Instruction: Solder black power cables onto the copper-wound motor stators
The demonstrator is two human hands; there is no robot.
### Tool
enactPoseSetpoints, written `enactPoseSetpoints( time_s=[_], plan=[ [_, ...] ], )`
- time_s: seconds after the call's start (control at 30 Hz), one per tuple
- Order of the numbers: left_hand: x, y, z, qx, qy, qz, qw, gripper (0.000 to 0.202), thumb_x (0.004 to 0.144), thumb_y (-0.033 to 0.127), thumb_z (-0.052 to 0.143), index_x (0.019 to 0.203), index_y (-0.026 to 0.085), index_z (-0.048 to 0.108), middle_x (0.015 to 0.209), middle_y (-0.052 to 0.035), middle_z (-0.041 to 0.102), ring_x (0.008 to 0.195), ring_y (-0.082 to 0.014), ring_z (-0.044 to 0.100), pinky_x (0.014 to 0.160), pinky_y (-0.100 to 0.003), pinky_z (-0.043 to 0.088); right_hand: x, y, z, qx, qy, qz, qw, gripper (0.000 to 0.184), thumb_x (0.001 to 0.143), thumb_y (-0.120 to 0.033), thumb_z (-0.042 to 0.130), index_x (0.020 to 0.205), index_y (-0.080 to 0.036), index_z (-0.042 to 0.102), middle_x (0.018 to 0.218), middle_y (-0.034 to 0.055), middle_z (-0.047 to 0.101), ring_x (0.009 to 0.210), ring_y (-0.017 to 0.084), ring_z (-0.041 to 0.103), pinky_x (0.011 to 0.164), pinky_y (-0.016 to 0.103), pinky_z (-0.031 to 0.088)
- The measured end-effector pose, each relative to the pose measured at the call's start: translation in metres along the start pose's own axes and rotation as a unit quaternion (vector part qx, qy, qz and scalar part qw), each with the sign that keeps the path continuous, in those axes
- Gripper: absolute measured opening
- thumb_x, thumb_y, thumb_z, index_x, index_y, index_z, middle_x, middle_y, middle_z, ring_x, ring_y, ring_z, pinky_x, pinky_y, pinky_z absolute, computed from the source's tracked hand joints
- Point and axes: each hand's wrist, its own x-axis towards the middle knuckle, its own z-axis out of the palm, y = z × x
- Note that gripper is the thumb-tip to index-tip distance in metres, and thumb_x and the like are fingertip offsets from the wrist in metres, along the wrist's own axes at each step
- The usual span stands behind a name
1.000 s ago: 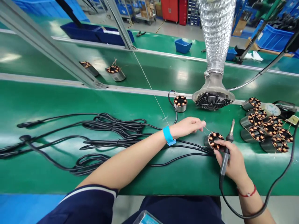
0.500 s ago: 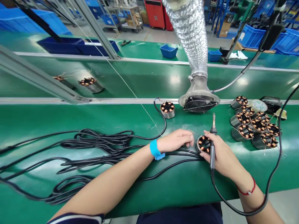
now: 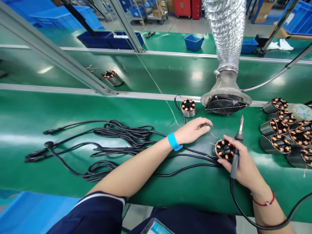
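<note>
In the head view, a soldering iron (image 3: 236,152) is gripped in the right hand (image 3: 240,164), its tip pointing up and away from the work, while the fingertips of the same hand are laid on the rim of a copper-wound stator (image 3: 224,149) that lies on the green bench (image 3: 36,113) just in front of the body. The left hand (image 3: 193,130) is held loosely open with fingers extended just above the bench beside the stator; a thin solder wire (image 3: 156,83) runs down to it from above, but whether the wire is pinched between the fingers cannot be told. The work is judged to be at an early or middle stage for this piece: the iron is not applied to any winding, a black cable (image 3: 190,167) runs up to the stator, and a group of similar stators (image 3: 285,135) is stacked to the right, their state being unreadable. One further stator (image 3: 188,107) with a cable stands near the extraction fan (image 3: 225,104), and a tangle of black cables (image 3: 117,139) is spread to the left. Compared with the frame half a second earlier, the left hand has been lifted off the stator and drawn slightly away, its fingers opened, whereas it was then closed against the stator's edge; the right hand's hold on iron and stator is unchanged, and the camera has been shifted slightly.
</note>
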Motion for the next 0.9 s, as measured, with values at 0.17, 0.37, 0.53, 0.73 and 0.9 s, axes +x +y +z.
enactPoseSetpoints(
  time_s=[0.17,0.37,0.53,0.73,0.9],
  plan=[
    [0.001,-0.002,-0.007,-0.073,-0.173,-0.029,0.982,0.023,0.086,0.030,0.056,0.075,0.013,0.066,0.073,-0.0015,0.062,0.069,-0.0111,0.052,0.070,-0.024,0.040,0.002,-0.004,-0.003,-0.038,-0.002,0.005,0.999,0.060,0.090,-0.042,0.064,0.139,-0.024,0.036,0.135,0.0160,0.057,0.121,0.029,0.060,0.094,0.048,0.057],
    [0.004,0.004,0.017,-0.252,-0.162,-0.062,0.952,0.038,0.080,0.049,0.062,0.081,0.011,0.063,0.066,0.0017,0.054,0.049,-0.0048,0.030,0.049,-0.022,0.018,0.001,-0.001,0.004,-0.052,-0.029,-0.004,0.998,0.052,0.091,-0.036,0.062,0.136,-0.024,0.040,0.136,0.0160,0.055,0.122,0.030,0.058,0.092,0.050,0.057],
    [-0.004,0.012,0.012,-0.182,-0.158,-0.054,0.969,0.032,0.081,0.044,0.066,0.085,0.014,0.057,0.071,0.0038,0.052,0.058,-0.0065,0.039,0.055,-0.020,0.031,0.002,0.004,0.003,-0.053,-0.001,0.046,0.998,0.058,0.088,-0.042,0.065,0.137,-0.024,0.040,0.133,0.0151,0.057,0.120,0.030,0.059,0.095,0.050,0.055],
    [-0.013,0.013,0.002,-0.046,-0.238,0.001,0.970,0.015,0.087,0.024,0.061,0.077,0.015,0.067,0.073,0.0010,0.061,0.070,-0.0097,0.051,0.069,-0.021,0.041,0.002,0.008,0.003,-0.064,0.024,0.059,0.996,0.063,0.086,-0.044,0.066,0.139,-0.024,0.038,0.135,0.0152,0.055,0.123,0.031,0.057,0.099,0.052,0.053],
    [-0.008,0.006,0.017,-0.200,-0.273,-0.020,0.941,0.023,0.089,0.030,0.061,0.077,0.013,0.070,0.079,-0.0038,0.068,0.074,-0.0118,0.059,0.076,-0.024,0.048,0.003,0.008,0.003,-0.056,0.026,0.033,0.998,0.058,0.089,-0.041,0.063,0.138,-0.025,0.038,0.137,0.0152,0.055,0.124,0.030,0.057,0.098,0.050,0.053]
  ],
)
